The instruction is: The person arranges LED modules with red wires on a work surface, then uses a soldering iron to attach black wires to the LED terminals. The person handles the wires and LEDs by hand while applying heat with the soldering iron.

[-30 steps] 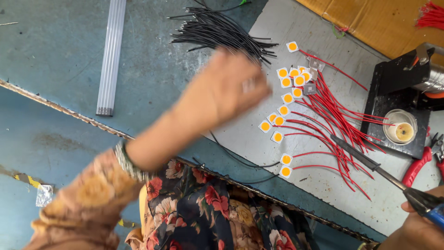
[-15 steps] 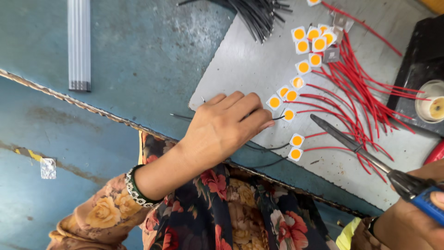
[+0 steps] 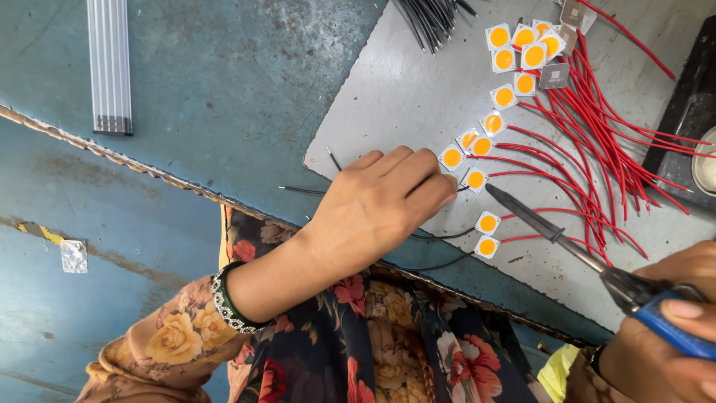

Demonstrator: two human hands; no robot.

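Note:
My left hand [image 3: 380, 205] rests on the grey board [image 3: 388, 97], its fingertips pinching a thin black wire [image 3: 302, 190] against a small square chip with an orange centre [image 3: 474, 179]. My right hand [image 3: 664, 328], at the lower right, grips the blue handle of a soldering iron [image 3: 552, 231]. The iron's tip lies just right of that chip. Several more chips [image 3: 514, 56] run in a line up the board, each with a red wire [image 3: 597, 127] attached.
A bundle of black wires [image 3: 432, 19] lies at the board's top edge. A ribbed aluminium strip [image 3: 110, 67] sits on the blue table at the upper left. A black stand [image 3: 686, 112] is at the right edge. Floral fabric covers my lap below.
My left hand came down from the black wire bundle to the row of chips. The soldering iron's tip moved closer to the chip at my fingertips.

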